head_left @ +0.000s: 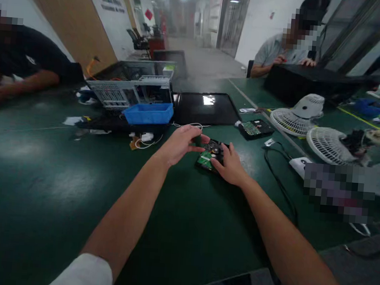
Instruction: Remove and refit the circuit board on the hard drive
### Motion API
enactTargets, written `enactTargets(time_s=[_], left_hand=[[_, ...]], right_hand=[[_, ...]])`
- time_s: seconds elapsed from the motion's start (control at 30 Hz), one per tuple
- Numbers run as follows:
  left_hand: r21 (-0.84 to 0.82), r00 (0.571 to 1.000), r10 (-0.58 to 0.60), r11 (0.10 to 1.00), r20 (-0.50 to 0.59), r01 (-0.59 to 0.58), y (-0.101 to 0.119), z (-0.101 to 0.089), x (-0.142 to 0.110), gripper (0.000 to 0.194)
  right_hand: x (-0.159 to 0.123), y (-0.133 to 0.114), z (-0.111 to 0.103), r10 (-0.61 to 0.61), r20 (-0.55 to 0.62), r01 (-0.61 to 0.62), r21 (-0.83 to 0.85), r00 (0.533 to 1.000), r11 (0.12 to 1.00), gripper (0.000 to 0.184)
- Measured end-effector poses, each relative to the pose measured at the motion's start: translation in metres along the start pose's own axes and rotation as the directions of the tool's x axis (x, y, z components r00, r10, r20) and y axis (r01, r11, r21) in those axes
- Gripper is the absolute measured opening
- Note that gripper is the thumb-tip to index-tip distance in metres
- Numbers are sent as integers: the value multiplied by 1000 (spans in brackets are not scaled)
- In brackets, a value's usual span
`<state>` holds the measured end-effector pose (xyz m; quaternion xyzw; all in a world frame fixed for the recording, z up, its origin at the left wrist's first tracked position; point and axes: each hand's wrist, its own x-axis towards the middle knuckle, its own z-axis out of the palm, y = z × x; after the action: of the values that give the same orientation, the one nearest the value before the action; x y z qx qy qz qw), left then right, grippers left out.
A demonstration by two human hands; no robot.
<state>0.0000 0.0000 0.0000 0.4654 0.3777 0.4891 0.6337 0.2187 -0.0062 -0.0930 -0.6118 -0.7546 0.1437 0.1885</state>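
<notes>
A hard drive (205,160) lies on the green table in front of me, its green circuit board facing up. My right hand (232,167) grips its right side, thumb over the board and fingers along the far edge. Above the drive's left side, my left hand (183,145) has its fingers around a dark, upright screwdriver (197,139); only part of its handle shows, and the tip is hidden. Beyond my right hand a second hard drive (256,129) rests on the table, board up.
Behind the drive lie a black flat panel (207,108) and a blue bin (149,114) beside an open computer case (131,91). White fans (292,121) and a black cable (281,180) are at right. Two people sit across the table, one by a black case (309,81).
</notes>
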Motion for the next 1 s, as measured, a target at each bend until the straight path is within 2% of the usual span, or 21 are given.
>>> enactTargets(time_s=[0.27,0.47,0.73,1.0], left_hand=[[118,997,51,991,49,-57,7,1,-3,17],[120,995,3,993,96,-15,6,2,-3,24],[42,999,-22,999,48,20,2,3,-2,23],[159,998,51,986,45,-58,5,3,-2,19]], right_hand=[[-1,-1,-3,2,10,-2,10,1000,1000,82],[-1,-2,-4,10,21,-11,13,1000,1000,82],[-1,-2,-3,1,19,-1,4,1000,1000,83],[-1,-3,-4,16,23,-16,-9,1000,1000,83]])
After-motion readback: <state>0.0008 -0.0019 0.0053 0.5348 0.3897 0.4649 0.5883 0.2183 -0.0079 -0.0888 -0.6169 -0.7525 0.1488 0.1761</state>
